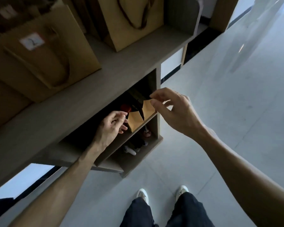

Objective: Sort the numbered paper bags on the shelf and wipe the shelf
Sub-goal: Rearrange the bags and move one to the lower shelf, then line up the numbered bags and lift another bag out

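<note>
- two white shoes [162, 193] and dark trousers [162, 213] stand on the pale tiled floor [228, 112].
- left hand [111, 126], fingers curled, reaches into the grey wooden shelf [88, 99] beside a small brown paper bag [134, 120]; whether it grips anything is unclear.
- right hand [174, 108] pinches the bag's far top edge.
- two large brown handled paper bags [44, 54] stand on the upper board, one with a blurred white label [31, 40].

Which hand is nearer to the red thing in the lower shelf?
Left. The left hand is just below the red thing, nearly touching it. The right hand is farther right, at the brown bag.
</note>
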`<action>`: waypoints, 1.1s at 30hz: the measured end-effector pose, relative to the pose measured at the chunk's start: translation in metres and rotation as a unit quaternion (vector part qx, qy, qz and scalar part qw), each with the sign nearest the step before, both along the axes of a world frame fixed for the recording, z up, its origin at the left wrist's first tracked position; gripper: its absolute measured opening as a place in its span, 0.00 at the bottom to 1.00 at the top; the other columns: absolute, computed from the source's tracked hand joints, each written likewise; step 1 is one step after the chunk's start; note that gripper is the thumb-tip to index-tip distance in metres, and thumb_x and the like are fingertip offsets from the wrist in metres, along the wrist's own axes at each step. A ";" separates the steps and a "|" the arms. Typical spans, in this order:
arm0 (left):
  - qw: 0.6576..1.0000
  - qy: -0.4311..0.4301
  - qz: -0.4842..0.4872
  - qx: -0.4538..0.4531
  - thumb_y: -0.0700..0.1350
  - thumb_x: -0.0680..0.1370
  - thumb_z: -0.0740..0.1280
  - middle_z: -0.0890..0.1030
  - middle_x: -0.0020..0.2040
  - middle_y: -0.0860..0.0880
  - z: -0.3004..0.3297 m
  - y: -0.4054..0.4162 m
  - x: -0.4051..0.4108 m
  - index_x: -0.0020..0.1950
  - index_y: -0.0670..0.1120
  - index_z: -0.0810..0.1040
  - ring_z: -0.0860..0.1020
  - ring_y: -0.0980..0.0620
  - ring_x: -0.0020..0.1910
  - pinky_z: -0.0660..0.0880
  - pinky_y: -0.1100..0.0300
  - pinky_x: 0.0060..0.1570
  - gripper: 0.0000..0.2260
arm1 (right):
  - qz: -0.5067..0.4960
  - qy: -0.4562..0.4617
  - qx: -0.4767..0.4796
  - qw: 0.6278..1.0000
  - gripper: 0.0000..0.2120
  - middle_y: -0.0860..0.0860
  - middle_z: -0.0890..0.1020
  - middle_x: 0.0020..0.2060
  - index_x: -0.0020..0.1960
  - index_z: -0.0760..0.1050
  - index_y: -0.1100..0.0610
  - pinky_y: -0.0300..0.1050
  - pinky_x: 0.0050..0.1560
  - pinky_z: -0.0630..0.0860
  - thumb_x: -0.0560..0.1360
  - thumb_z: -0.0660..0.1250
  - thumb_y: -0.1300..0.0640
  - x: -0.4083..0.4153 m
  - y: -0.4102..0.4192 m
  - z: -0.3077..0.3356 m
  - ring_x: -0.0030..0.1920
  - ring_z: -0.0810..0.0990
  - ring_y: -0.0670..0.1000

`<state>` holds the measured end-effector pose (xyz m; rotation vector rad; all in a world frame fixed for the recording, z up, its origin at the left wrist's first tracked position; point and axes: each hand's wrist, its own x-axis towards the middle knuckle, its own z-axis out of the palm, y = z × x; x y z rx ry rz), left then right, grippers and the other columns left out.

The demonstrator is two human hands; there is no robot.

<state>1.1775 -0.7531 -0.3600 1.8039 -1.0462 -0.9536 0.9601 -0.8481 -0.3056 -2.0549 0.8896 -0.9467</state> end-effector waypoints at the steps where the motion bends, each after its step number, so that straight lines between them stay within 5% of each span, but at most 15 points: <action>1: 1.000 -0.011 -0.012 -0.008 0.45 0.82 0.61 0.82 0.46 0.47 0.015 0.002 -0.007 0.58 0.46 0.77 0.83 0.48 0.41 0.80 0.53 0.42 0.08 | 0.003 -0.012 -0.008 1.000 0.08 0.48 0.84 0.44 0.55 0.80 0.57 0.32 0.45 0.76 0.78 0.68 0.56 -0.004 -0.002 0.015 0.45 0.81 0.43; 10: 0.992 -0.061 -0.057 -0.090 0.46 0.81 0.62 0.82 0.49 0.51 0.127 0.004 -0.046 0.62 0.49 0.75 0.83 0.51 0.45 0.80 0.58 0.45 0.10 | 0.095 -0.061 -0.066 0.991 0.08 0.41 0.79 0.45 0.56 0.78 0.59 0.26 0.45 0.73 0.79 0.67 0.58 0.008 -0.037 0.115 0.47 0.78 0.33; 22: 0.955 -0.191 0.073 -0.216 0.43 0.81 0.62 0.82 0.49 0.51 0.261 0.032 0.055 0.61 0.46 0.76 0.83 0.50 0.46 0.81 0.52 0.47 0.10 | 0.195 -0.125 -0.081 0.969 0.08 0.43 0.83 0.48 0.58 0.78 0.54 0.45 0.52 0.81 0.79 0.66 0.56 0.107 -0.058 0.210 0.51 0.83 0.44; 33: 0.915 -0.292 0.157 -0.230 0.45 0.81 0.62 0.81 0.50 0.53 0.286 0.011 0.167 0.60 0.47 0.77 0.82 0.57 0.46 0.81 0.59 0.47 0.10 | 0.217 -0.063 -0.132 0.965 0.08 0.43 0.81 0.47 0.58 0.77 0.53 0.30 0.44 0.77 0.80 0.65 0.58 0.207 -0.076 0.224 0.48 0.81 0.39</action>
